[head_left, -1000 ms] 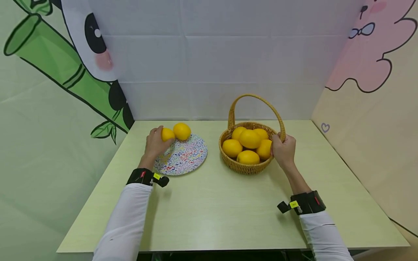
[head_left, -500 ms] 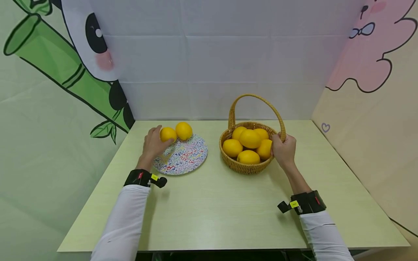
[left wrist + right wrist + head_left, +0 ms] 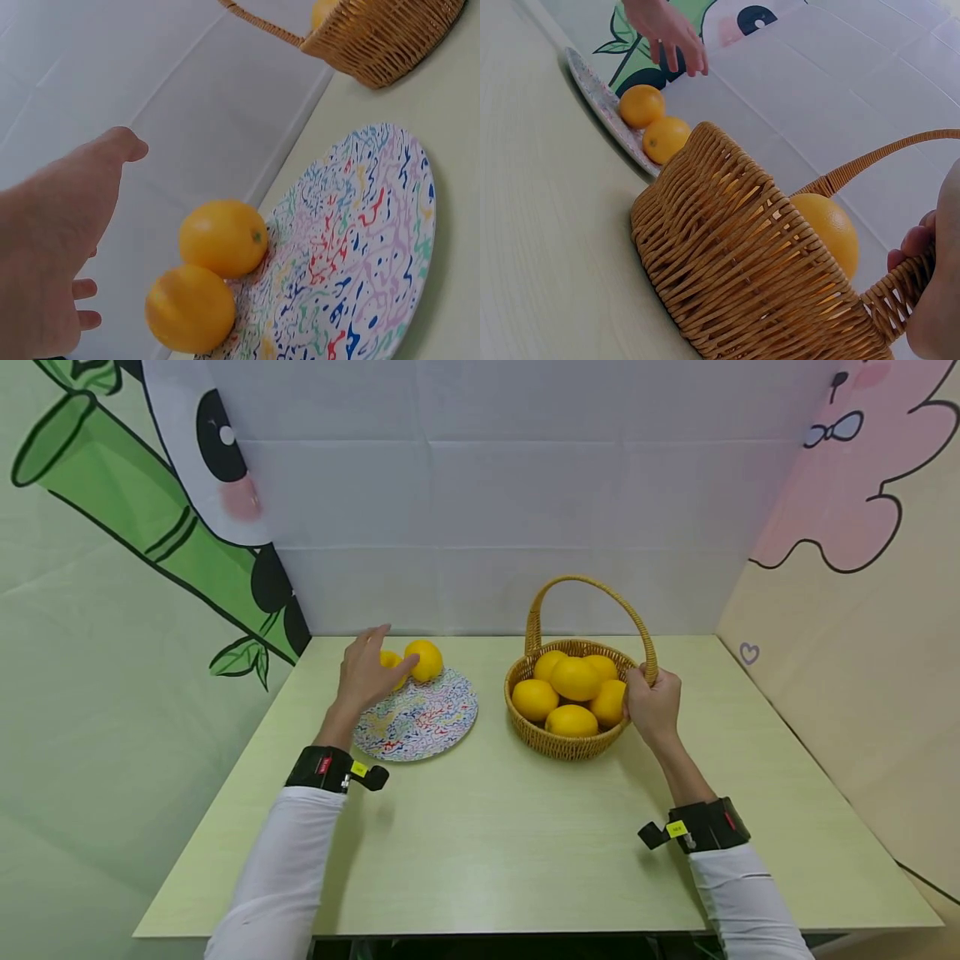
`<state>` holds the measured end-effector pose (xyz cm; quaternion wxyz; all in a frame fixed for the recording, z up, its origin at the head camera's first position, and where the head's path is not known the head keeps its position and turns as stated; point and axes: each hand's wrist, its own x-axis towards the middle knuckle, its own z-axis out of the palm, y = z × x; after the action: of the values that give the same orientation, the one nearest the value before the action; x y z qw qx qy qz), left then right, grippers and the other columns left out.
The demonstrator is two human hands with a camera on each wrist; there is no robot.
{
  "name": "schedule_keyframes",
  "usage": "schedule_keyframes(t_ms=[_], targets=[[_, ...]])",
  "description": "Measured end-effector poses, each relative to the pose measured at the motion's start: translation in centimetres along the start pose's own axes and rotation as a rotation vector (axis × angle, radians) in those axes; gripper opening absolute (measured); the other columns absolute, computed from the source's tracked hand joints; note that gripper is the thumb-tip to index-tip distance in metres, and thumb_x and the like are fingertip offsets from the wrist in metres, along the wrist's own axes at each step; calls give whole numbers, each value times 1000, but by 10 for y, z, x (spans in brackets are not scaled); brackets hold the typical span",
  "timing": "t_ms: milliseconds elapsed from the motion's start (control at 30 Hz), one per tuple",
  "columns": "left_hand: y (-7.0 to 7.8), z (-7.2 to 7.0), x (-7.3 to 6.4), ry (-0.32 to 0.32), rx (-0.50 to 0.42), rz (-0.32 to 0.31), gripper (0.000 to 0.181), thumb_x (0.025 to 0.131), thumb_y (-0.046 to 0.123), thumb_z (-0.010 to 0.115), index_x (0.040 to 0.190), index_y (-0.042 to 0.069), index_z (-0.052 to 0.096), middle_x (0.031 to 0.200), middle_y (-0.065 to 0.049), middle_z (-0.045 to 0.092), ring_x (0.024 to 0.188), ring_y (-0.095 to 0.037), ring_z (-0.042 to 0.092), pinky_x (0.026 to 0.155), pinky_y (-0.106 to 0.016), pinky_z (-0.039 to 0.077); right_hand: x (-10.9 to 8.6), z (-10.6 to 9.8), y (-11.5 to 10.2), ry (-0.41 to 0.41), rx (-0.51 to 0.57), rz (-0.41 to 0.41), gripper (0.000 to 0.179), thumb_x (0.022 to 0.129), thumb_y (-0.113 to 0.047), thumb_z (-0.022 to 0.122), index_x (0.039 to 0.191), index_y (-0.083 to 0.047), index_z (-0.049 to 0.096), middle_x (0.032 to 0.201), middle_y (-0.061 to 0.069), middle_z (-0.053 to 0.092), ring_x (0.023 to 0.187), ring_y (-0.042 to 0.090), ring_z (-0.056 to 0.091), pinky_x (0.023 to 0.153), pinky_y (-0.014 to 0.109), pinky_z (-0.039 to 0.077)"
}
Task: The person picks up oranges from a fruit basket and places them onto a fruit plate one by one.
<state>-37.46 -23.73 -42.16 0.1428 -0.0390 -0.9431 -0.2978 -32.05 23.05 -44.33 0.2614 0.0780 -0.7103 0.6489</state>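
Note:
My left hand [image 3: 367, 672] hovers over the far left of a speckled plate [image 3: 420, 718], fingers and thumb spread, holding nothing. Two oranges sit side by side on the plate. The left orange [image 3: 190, 308] is partly hidden behind the hand in the head view, while the other orange [image 3: 424, 661] shows beside the thumb. In the left wrist view a gap separates hand and fruit. My right hand [image 3: 654, 703] grips the handle of a wicker basket [image 3: 558, 745] at its right lower end. Several oranges fill the basket, one of them [image 3: 574, 679] resting on top.
The pale table [image 3: 517, 860] carries the plate on the left and the basket right of centre. A grey curtain [image 3: 480, 527] rises behind its far edge. Printed cloth walls [image 3: 90, 718] flank both sides.
The left hand has let go of the left orange, which stays on the plate, and has risen with its fingers opening wider. The right hand and the basket have not moved.

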Motion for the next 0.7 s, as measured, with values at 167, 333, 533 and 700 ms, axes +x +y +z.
schedule_keyframes(t_ms=[167,333,533,700], targets=[[26,2,0,-10,-44,83,87,104,55,70,176,16,40,183,-20,36,167,-51,33,136,-76,28,1,0,1,-1,4,-1,46,107,-4,51,62,-10,47,41,-4,48,31,33,43,30,25,37],[50,6,-4,-48,-73,138,88,103,59,70,176,20,41,183,-15,38,167,-49,36,134,-76,32,1,0,0,-3,7,-7,46,107,-3,50,62,-9,47,41,-3,48,31,35,43,30,26,37],[81,13,-12,-94,-84,217,88,102,61,72,175,22,42,184,-11,36,168,-45,37,135,-73,33,2,-1,0,-4,-9,-2,46,107,-5,51,61,-10,47,41,-3,48,31,32,45,30,26,37],[103,25,-17,-104,-106,286,86,102,57,74,174,19,44,182,-10,39,167,-43,40,135,-69,37,0,-1,1,-9,0,2,46,107,-5,51,61,-10,48,41,-3,49,30,27,45,30,26,37]])
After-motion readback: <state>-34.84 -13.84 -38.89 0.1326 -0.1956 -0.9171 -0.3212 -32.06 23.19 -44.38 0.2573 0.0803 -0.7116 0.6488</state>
